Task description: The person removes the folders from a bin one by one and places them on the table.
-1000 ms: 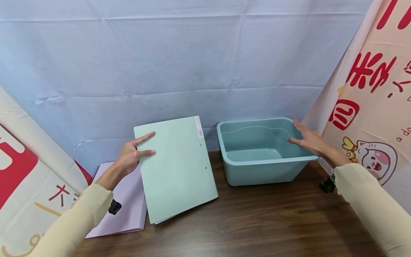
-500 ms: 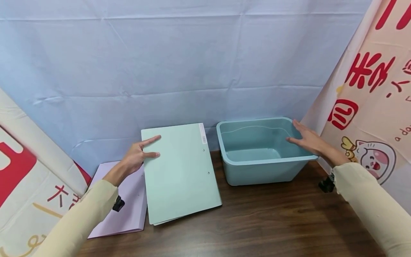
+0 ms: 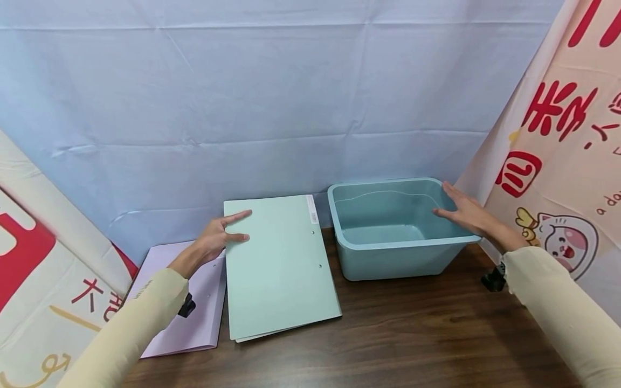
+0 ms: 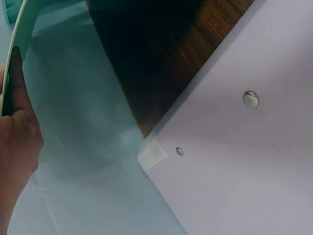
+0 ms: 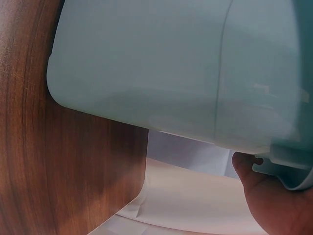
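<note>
My left hand [image 3: 213, 240] holds a mint-green file folder [image 3: 281, 275] by its upper left edge. Thumb and index finger lie on the front cover; in the left wrist view a finger [image 4: 18, 83] presses behind it. The folder leans at a slant, its label strip at the top right; whether its lower edge touches the table cannot be told. My right hand [image 3: 466, 210] grips the right rim of a blue-green plastic bin [image 3: 398, 261], thumb inside. In the right wrist view part of that hand [image 5: 274, 200] shows below the rim. The bin's inside is bare.
A lilac folder [image 3: 206, 307] lies flat at the left, partly under my left forearm; its metal rivets show in the left wrist view. The dark wood table [image 3: 388, 334] ends at a pale blue cloth [image 3: 271, 108]. Printed cloths [image 3: 548, 161] hang on both sides.
My left hand and the mint-green folder have moved right and a little down, uncovering more of the lilac folder. The right hand and the bin have stayed in place.
</note>
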{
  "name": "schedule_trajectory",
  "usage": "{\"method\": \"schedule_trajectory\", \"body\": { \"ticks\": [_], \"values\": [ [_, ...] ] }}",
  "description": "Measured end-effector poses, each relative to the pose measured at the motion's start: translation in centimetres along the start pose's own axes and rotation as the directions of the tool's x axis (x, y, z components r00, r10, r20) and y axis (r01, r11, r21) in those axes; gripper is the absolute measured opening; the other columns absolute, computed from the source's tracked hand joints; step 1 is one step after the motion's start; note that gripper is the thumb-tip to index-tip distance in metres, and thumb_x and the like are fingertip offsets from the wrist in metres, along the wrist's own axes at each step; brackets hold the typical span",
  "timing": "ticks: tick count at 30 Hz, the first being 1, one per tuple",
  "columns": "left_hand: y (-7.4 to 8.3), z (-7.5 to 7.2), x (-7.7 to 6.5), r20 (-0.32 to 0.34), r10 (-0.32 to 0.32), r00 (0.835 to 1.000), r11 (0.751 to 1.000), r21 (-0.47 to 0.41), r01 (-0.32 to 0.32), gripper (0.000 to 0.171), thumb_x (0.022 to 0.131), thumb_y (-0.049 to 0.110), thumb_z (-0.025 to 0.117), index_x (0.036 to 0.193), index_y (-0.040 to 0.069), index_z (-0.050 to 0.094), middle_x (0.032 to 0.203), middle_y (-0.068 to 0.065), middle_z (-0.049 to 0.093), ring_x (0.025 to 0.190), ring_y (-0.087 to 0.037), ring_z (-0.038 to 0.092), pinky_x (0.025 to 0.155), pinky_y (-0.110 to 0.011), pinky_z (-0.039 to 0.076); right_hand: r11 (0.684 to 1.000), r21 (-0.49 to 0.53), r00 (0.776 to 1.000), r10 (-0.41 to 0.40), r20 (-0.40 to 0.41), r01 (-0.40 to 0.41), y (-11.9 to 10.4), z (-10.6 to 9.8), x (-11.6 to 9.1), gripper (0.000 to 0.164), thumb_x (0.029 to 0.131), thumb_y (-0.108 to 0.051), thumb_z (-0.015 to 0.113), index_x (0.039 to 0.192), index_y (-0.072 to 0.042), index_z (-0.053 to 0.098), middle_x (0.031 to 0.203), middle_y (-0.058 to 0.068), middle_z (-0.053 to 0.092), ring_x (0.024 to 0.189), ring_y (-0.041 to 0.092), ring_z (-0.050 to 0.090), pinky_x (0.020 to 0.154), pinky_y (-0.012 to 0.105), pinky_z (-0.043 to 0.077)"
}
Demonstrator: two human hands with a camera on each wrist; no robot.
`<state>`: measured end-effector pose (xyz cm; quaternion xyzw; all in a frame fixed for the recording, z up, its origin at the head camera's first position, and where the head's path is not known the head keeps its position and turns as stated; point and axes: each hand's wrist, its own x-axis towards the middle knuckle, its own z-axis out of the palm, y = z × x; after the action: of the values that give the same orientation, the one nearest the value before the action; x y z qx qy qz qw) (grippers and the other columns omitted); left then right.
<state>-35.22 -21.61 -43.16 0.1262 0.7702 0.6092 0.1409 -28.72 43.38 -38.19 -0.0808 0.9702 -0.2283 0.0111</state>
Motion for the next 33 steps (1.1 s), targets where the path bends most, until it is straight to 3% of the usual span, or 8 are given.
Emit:
{"method": "schedule_trajectory", "body": {
  "ticks": [11, 13, 17, 21, 24, 29, 32, 33],
  "values": [
    [-1.5, 0.2, 0.9, 0.046, -0.098, 0.994, 0.994, 0.051, 0.096, 0.077, 0.090, 0.006, 0.083, 0.158, 0.026, 0.053, 0.177, -0.002, 0.015, 0.158, -0.027, 0.015, 0.124, -0.053, 0.021, 1.000, 0.015, 1.000, 0.006, -0.001, -0.006, 0.0, 0.0, 0.0, 0.101, 0.106, -0.042, 0.063, 0.168, -0.001, -0.007, 0.173, 0.031, -0.004, 0.156, 0.059, 0.006, 0.115, 0.083, 0.015],
    [-1.8, 0.3, 1.1, 0.044, -0.108, 0.993, 0.992, 0.065, 0.105, 0.076, 0.090, 0.007, 0.084, 0.157, 0.028, 0.055, 0.177, -0.003, 0.016, 0.125, -0.029, 0.049, 0.104, -0.049, 0.040, 1.000, 0.013, 1.000, 0.006, 0.000, -0.006, 0.0, 0.0, 0.0, 0.101, 0.106, -0.042, 0.063, 0.168, -0.001, -0.007, 0.173, 0.031, -0.004, 0.156, 0.059, 0.007, 0.115, 0.083, 0.016],
    [-2.3, 0.5, 1.4, 0.057, -0.123, 0.991, 0.989, 0.087, 0.118, 0.074, 0.091, 0.010, 0.084, 0.156, 0.029, 0.055, 0.177, -0.005, 0.015, 0.072, -0.025, 0.035, 0.097, -0.049, 0.041, 1.000, 0.014, 1.000, 0.004, 0.003, -0.004, 0.0, 0.0, 0.0, 0.101, 0.106, -0.042, 0.063, 0.168, -0.001, -0.007, 0.173, 0.031, -0.004, 0.155, 0.060, 0.007, 0.115, 0.083, 0.015],
    [-2.9, 0.7, 1.8, 0.089, -0.128, 0.988, 0.990, 0.072, 0.122, 0.075, 0.092, 0.007, 0.082, 0.159, 0.024, 0.052, 0.178, -0.007, 0.010, 0.127, -0.037, 0.055, 0.127, -0.062, 0.016, 1.000, 0.016, 1.000, 0.006, 0.008, -0.006, 0.0, 0.0, -0.1, 0.101, 0.106, -0.042, 0.062, 0.168, -0.002, -0.008, 0.173, 0.030, -0.005, 0.155, 0.060, 0.007, 0.115, 0.084, 0.015],
    [-3.3, 0.9, 1.9, 0.103, -0.141, 0.985, 0.988, 0.072, 0.134, 0.075, 0.092, 0.006, 0.081, 0.159, 0.022, 0.051, 0.178, -0.009, 0.006, 0.163, -0.034, -0.002, 0.128, -0.064, 0.005, 1.000, 0.017, 1.000, 0.006, 0.015, -0.007, 0.0, -0.1, -0.1, 0.101, 0.107, -0.042, 0.062, 0.168, -0.003, -0.008, 0.173, 0.030, -0.005, 0.156, 0.059, 0.006, 0.115, 0.084, 0.015],
    [-4.1, 1.2, 2.1, 0.113, -0.160, 0.981, 0.981, 0.128, 0.146, 0.072, 0.093, 0.008, 0.081, 0.158, 0.022, 0.053, 0.177, -0.017, 0.004, 0.090, -0.032, 0.041, 0.114, -0.058, 0.028, 1.000, 0.017, 1.000, 0.009, 0.015, -0.009, -0.1, -0.1, -0.2, 0.101, 0.106, -0.042, 0.062, 0.168, -0.002, -0.008, 0.173, 0.030, -0.005, 0.156, 0.059, 0.006, 0.115, 0.084, 0.014],
    [-4.4, 1.2, 2.2, 0.134, -0.165, 0.977, 0.980, 0.135, 0.147, 0.072, 0.094, 0.008, 0.080, 0.159, 0.021, 0.051, 0.178, -0.017, 0.000, 0.122, -0.037, 0.051, 0.125, -0.062, 0.018, 1.000, 0.013, 1.000, 0.012, 0.009, -0.012, -0.1, -0.1, -0.1, 0.101, 0.106, -0.042, 0.062, 0.168, -0.001, -0.007, 0.173, 0.031, -0.005, 0.156, 0.059, 0.006, 0.115, 0.083, 0.015],
    [-4.5, 1.3, 2.3, 0.132, -0.166, 0.977, 0.980, 0.132, 0.149, 0.072, 0.094, 0.007, 0.080, 0.159, 0.020, 0.052, 0.177, -0.017, 0.001, 0.099, -0.042, 0.052, 0.122, -0.063, 0.024, 1.000, 0.011, 1.000, 0.012, 0.007, -0.012, -0.1, 0.0, -0.1, 0.101, 0.106, -0.042, 0.062, 0.168, -0.001, -0.007, 0.173, 0.030, -0.005, 0.156, 0.059, 0.006, 0.116, 0.083, 0.015]
  ]
}}
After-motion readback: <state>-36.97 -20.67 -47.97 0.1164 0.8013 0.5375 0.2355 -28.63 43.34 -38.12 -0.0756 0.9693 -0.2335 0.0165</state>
